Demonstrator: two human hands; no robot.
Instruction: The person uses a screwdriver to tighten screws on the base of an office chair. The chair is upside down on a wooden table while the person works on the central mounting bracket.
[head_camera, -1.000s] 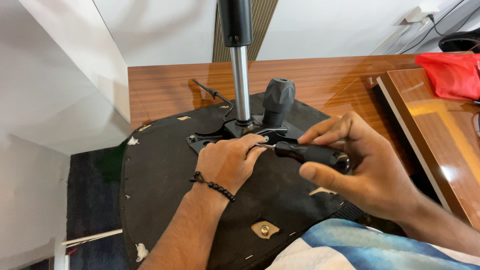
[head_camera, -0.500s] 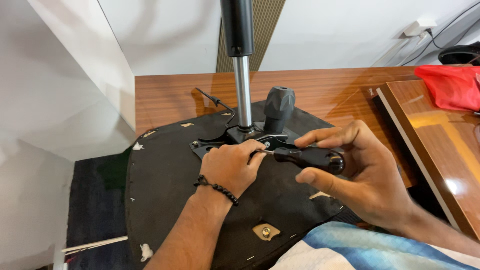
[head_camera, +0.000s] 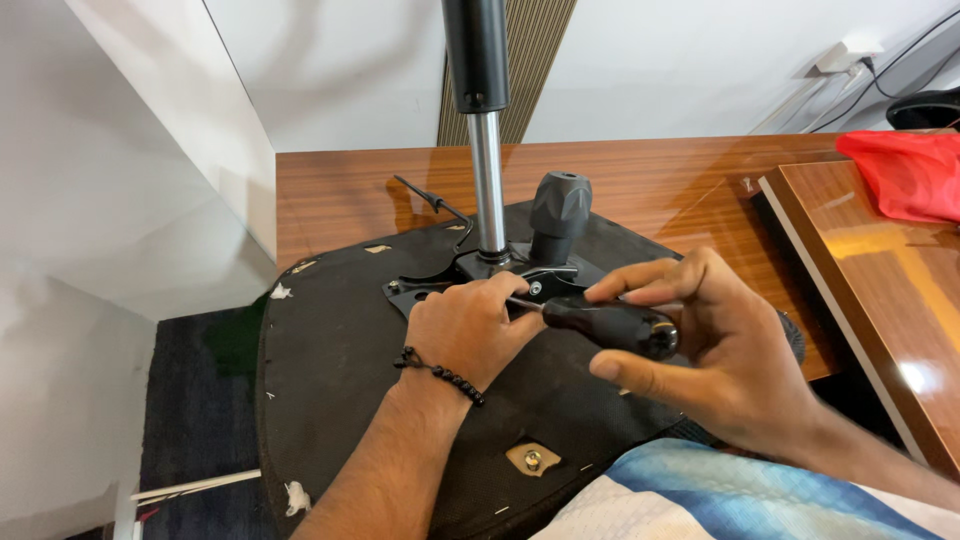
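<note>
While the left hand (head_camera: 470, 330) rests closed on one chair mechanism (head_camera: 480, 275), the right hand's (head_camera: 715, 360) grip clamps one screwdriver (head_camera: 605, 325).

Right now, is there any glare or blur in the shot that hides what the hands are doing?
Head view: sharp, evenly lit. Glare sits only on the glossy wooden desk at right, away from the work. The left hand covers the screwdriver tip; the right hand holds its handle.

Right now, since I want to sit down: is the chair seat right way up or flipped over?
Flipped over. The chair seat shows its black underside, with the gas cylinder pointing up from it.
</note>
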